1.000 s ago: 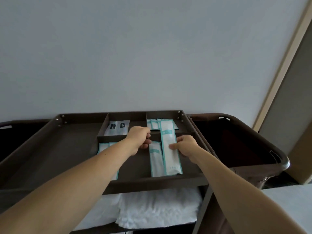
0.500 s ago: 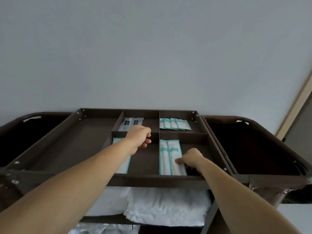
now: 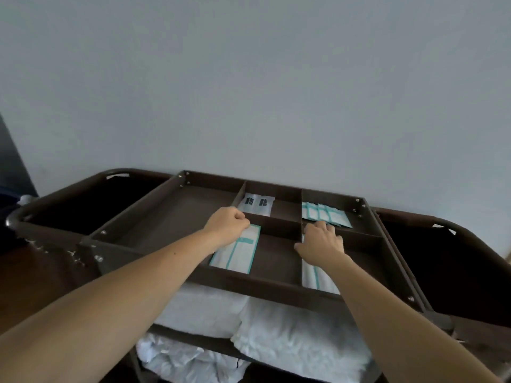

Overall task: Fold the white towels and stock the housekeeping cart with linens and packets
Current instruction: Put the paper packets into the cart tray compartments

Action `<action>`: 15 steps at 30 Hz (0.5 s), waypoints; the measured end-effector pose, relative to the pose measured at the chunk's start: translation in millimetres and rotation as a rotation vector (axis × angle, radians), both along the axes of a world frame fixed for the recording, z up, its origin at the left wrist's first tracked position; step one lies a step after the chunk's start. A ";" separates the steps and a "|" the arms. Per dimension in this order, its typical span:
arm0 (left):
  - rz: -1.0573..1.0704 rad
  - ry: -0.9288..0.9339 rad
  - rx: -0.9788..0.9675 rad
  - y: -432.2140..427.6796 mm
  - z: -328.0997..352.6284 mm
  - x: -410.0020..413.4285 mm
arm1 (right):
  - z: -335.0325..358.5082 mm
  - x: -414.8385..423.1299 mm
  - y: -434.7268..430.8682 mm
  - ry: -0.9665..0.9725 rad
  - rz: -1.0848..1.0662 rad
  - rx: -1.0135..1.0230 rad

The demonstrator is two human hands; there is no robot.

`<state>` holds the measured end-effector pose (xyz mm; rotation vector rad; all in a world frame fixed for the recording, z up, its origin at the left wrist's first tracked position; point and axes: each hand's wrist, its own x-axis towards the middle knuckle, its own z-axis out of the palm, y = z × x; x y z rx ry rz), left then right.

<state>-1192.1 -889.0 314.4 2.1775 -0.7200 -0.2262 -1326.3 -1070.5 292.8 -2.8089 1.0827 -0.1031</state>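
Note:
The brown cart's top tray (image 3: pixel 265 281) is split into compartments. My left hand (image 3: pixel 228 225) is curled in a fist over the far end of long teal-edged packets (image 3: pixel 239 251) in the front middle compartment and seems to grip them. My right hand (image 3: pixel 320 244) lies with spread fingers on more long teal-edged packets (image 3: pixel 318 277) in the front right compartment, its fingertips at the cross divider. Small teal packets (image 3: pixel 326 215) fill the back right compartment. White packets with dark marks (image 3: pixel 255 204) lie in the back middle one. Folded white towels (image 3: pixel 290 335) sit on the shelf below.
A large bare compartment (image 3: pixel 171 217) takes up the tray's left side. Dark bag frames hang at the cart's left end (image 3: pixel 83 200) and right end (image 3: pixel 448 261). A plain wall rises just behind the cart. More white linen (image 3: pixel 179 360) lies on a lower shelf.
My right hand slid from the near end of its packets to their far end by the divider. My left hand stayed by the divider, now over the left packets' far end. The view swung right.

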 end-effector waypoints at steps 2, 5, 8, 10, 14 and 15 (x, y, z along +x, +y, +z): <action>0.020 -0.083 0.098 32.7 1.8 15.5 | 13.9 23.8 34.6 -0.049 0.099 -0.012; 0.078 -0.142 0.177 100.4 -0.6 43.8 | 25.4 67.4 98.6 -0.085 0.245 -0.019; 0.146 -0.137 0.268 185.5 -11.6 74.9 | 22.7 112.7 174.6 -0.073 0.374 0.022; 0.228 -0.100 0.301 248.9 -21.3 93.7 | 15.9 140.2 227.9 -0.043 0.443 0.046; 0.418 -0.028 0.262 377.2 -37.6 122.0 | 4.1 195.2 339.3 -0.023 0.610 0.074; 0.468 0.003 0.251 407.7 -41.7 126.5 | 0.5 207.8 368.7 -0.022 0.651 0.074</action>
